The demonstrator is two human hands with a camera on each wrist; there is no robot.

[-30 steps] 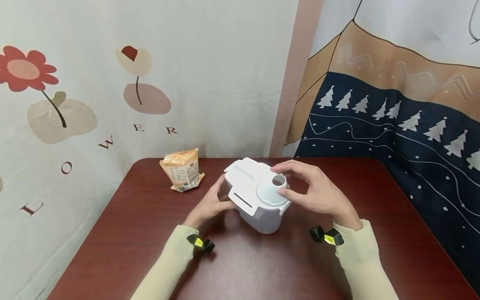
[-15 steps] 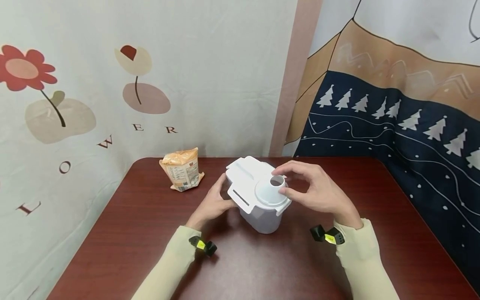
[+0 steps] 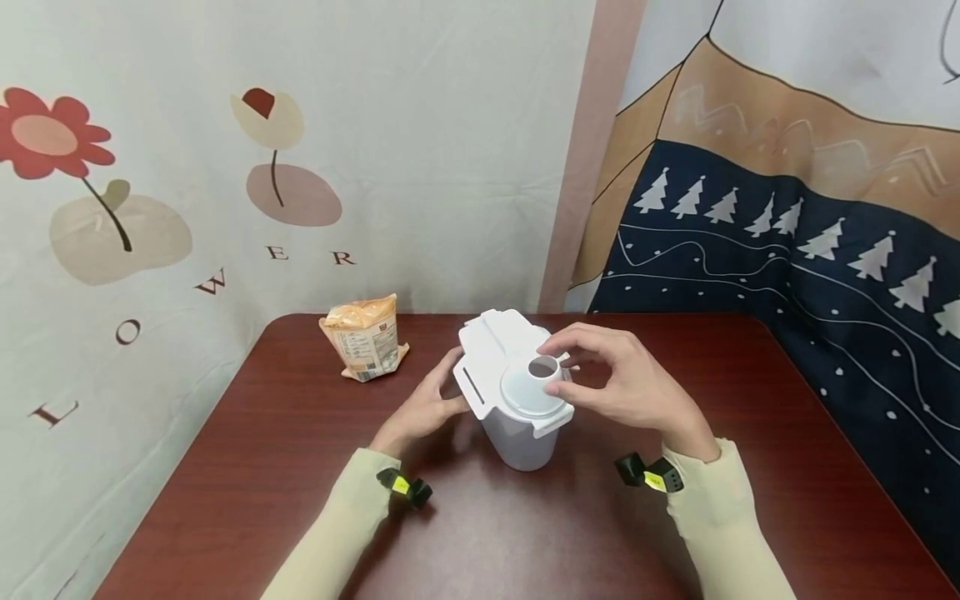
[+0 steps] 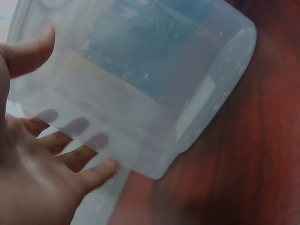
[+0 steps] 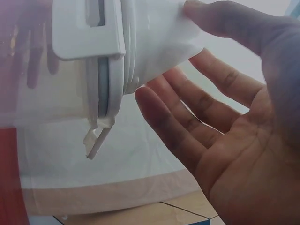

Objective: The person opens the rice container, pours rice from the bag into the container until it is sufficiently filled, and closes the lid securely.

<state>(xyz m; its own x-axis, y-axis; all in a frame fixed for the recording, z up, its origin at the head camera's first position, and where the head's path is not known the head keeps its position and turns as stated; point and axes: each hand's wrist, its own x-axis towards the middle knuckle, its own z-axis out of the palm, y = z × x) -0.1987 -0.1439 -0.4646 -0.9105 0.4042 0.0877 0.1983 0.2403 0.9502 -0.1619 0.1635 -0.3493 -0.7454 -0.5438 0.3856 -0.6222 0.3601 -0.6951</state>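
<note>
1. Orange-and-white packet (image 3: 365,340): stands at the rear left of the reddish-brown table (image 3: 517,542).
2. Left hand (image 3: 422,404): grips the translucent container (image 3: 521,446), thumb and fingers on opposite sides.
3. Container: between the hands, white lid (image 3: 491,343) fitted, conical spout (image 3: 525,395) uppermost; base contact with the table cannot be determined.
4. Right hand (image 3: 630,383): pinches the spout between thumb and index finger, apart from the left hand.

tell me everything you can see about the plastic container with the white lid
The container looks like cloudy, see-through plastic with rounded corners. Its white lid is on, with flaps at the edges, one slotted. A hollow, cone-shaped white spout with a round open top rises from the lid's near end. The left hand grips the body and the right hand holds the spout. Whether its base rests on the table is unclear.
</note>
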